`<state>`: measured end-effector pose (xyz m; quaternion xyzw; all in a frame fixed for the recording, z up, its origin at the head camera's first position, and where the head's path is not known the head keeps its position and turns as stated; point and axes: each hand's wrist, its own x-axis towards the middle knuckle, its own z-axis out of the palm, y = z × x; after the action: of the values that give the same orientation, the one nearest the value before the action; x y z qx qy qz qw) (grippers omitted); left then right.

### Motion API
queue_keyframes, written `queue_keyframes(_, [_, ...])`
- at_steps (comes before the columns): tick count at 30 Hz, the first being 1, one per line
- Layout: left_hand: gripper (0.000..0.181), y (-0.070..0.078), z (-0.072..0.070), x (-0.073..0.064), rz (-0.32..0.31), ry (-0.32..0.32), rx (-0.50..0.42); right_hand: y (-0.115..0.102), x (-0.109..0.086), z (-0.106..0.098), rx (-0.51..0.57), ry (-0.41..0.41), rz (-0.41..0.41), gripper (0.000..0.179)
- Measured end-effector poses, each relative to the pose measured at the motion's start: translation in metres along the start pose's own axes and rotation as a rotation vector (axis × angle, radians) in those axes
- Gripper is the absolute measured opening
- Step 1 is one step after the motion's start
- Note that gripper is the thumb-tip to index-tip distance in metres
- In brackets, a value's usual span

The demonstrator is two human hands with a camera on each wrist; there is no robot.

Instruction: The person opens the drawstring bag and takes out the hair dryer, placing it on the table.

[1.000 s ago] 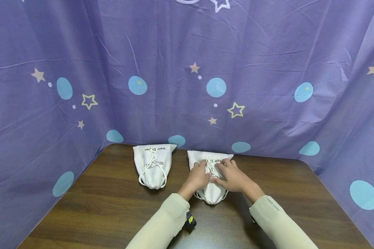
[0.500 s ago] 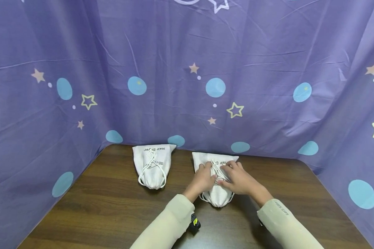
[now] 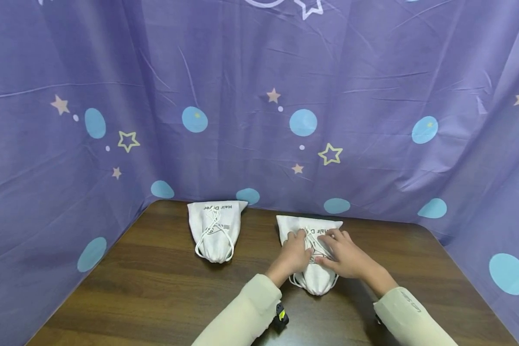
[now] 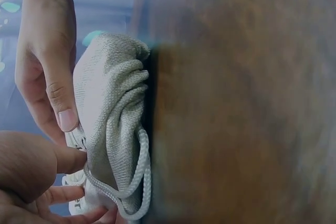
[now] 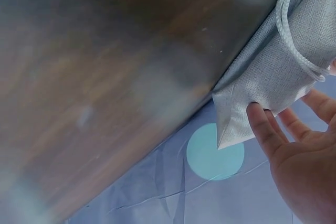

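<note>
A white fabric drawstring bag (image 3: 317,278) printed "Hair Dryer" upside down lies near the back of the table, its gathered mouth toward me. From its left side my left hand (image 3: 295,254) rests on it, thumb and fingers spread around the white drawstring (image 4: 144,150). My right hand (image 3: 348,259) touches the bag from the right. Its outstretched fingertips meet the fabric in the right wrist view. Both thumbs lie close together over the bag's middle. The hands cover part of the print. A matching drawstring bag (image 3: 216,247) lies to the left, untouched.
The brown wooden table (image 3: 164,298) has rounded back corners. A purple curtain (image 3: 242,62) with stars and blue dots hangs around its back and sides. Beside my left sleeve cuff sits a black wrist device (image 3: 280,316).
Both hands have shifted right and slightly toward me, and the bag under them has slid along. The left bag stays in its place. The head view has moved slightly.
</note>
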<state>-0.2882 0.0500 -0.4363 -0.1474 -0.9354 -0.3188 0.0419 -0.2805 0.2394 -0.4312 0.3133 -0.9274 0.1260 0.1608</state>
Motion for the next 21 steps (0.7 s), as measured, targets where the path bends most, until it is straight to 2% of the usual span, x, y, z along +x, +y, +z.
queue_keyframes(8, [0.048, 0.013, 0.009, -0.003, -0.013, -0.005, 0.039, 0.004, -0.011, -0.006, 0.008, -0.022, 0.021, 0.057])
queue_keyframes(21, [0.051, 0.031, 0.018, -0.009, -0.025, -0.022, 0.091, 0.014, -0.025, -0.012, 0.005, -0.006, -0.024, 0.054])
